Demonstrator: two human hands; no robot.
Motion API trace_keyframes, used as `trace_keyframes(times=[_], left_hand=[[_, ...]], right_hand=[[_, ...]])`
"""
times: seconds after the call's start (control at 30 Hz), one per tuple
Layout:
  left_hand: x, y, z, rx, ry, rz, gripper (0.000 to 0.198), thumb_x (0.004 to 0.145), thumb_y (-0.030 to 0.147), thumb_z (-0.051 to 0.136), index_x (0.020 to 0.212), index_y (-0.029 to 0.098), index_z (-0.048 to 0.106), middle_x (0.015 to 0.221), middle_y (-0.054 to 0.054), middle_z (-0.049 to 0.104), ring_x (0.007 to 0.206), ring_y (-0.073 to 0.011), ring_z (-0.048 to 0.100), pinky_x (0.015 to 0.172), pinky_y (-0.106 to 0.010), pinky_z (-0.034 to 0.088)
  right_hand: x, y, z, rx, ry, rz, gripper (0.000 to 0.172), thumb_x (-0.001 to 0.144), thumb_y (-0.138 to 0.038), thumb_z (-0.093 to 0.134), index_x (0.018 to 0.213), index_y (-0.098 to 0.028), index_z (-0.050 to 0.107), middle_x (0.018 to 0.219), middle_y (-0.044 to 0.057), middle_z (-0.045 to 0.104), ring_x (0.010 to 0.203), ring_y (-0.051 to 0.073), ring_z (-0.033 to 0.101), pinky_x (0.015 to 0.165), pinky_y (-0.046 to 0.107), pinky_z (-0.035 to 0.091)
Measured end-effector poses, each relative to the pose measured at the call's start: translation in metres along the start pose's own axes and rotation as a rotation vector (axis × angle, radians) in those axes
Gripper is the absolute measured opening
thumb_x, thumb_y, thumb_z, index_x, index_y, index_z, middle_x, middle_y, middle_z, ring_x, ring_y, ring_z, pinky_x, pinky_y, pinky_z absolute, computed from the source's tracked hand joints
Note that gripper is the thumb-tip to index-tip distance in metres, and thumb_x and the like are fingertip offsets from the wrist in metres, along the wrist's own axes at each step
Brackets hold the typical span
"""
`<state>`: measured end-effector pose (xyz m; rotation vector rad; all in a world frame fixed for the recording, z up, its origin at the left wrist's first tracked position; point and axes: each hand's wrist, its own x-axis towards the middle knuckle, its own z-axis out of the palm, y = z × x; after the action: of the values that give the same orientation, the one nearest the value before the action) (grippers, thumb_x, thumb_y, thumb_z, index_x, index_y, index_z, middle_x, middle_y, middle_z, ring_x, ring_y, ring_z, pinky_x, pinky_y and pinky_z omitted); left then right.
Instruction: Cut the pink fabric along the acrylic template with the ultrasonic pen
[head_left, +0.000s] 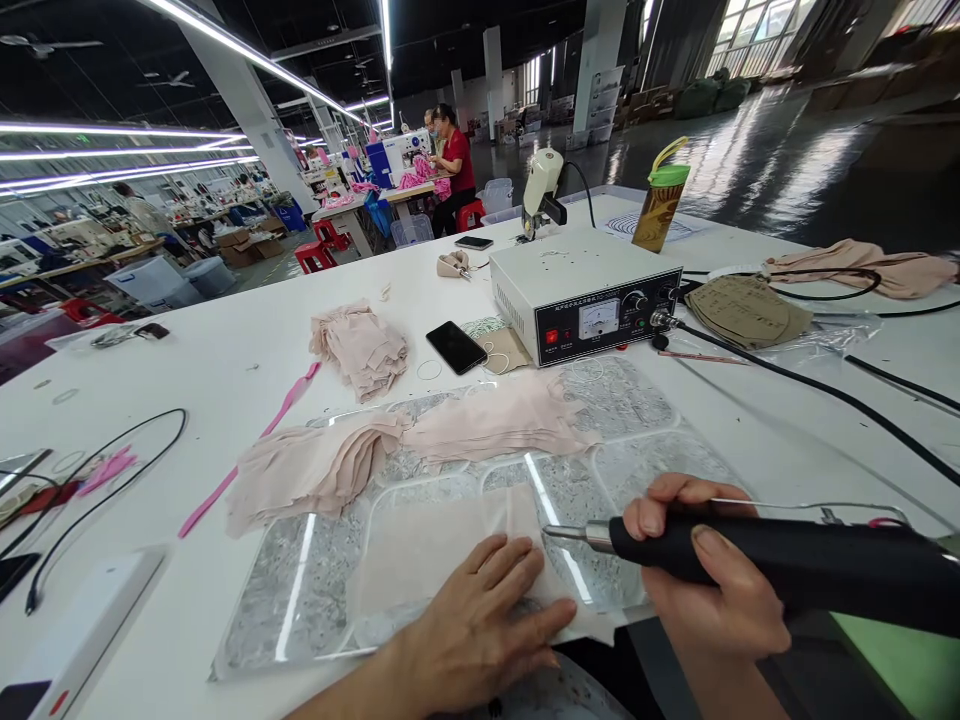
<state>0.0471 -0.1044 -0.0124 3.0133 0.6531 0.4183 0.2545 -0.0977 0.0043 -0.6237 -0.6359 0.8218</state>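
Observation:
My left hand point(484, 625) lies flat with fingers spread on a thin beige fabric piece point(420, 545), pressing it onto a glossy grey marble-patterned board point(270, 600). In my right hand point(720, 590) is a black ultrasonic handpiece point(810, 565), my fingers wrapped round its barrel. Its metal tip points left and sits at the fabric's right edge; whether it touches cannot be made out. Two stacks of similar beige cloth, a left stack point(315, 470) and a right stack point(499, 420), lie along the board's far side. Another beige pile point(360, 350) rests on the table beyond.
Behind the board stands a control box point(585, 295) with a dial, its black cable point(817, 395) running right. Around it are a phone point(456, 346), a bottle point(660, 205) and brown pattern pieces point(748, 310). A white power strip point(94, 635) lies front left. A person point(456, 160) sews far off.

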Motion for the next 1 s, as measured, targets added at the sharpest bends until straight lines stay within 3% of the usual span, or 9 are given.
trace_keyframes(times=[0.3, 0.8, 1.0], left_hand=[[0.000, -0.003, 0.002, -0.006, 0.031, 0.018, 0.039, 0.093, 0.042, 0.055, 0.128, 0.024, 0.053, 0.122, -0.012, 0.054, 0.121, -0.0278, 0.048, 0.102, -0.049, 0.041], [0.006, -0.009, -0.009, -0.082, 0.047, 0.030, 0.034, 0.099, 0.041, 0.042, 0.120, 0.019, 0.058, 0.111, -0.009, 0.060, 0.116, -0.0228, 0.050, 0.108, -0.046, 0.034], [0.006, -0.009, -0.010, -0.087, 0.035, 0.034, 0.034, 0.099, 0.041, 0.041, 0.116, 0.018, 0.059, 0.107, -0.009, 0.060, 0.113, -0.0238, 0.051, 0.105, -0.046, 0.036]], right_hand=[[0.001, 0.024, 0.012, -0.032, -0.106, -0.026, 0.009, 0.077, -0.025, 0.061, 0.086, -0.023, 0.059, 0.084, 0.000, 0.057, 0.057, 0.012, 0.055, 0.056, 0.031, 0.046], [0.001, 0.026, 0.010, -0.031, -0.123, -0.044, 0.008, 0.081, -0.024, 0.057, 0.089, -0.023, 0.056, 0.087, 0.000, 0.056, 0.061, 0.011, 0.054, 0.059, 0.031, 0.045], [0.002, 0.027, 0.010, -0.026, -0.131, -0.062, 0.008, 0.081, -0.024, 0.058, 0.089, -0.023, 0.056, 0.086, 0.000, 0.056, 0.060, 0.012, 0.054, 0.058, 0.031, 0.046]])
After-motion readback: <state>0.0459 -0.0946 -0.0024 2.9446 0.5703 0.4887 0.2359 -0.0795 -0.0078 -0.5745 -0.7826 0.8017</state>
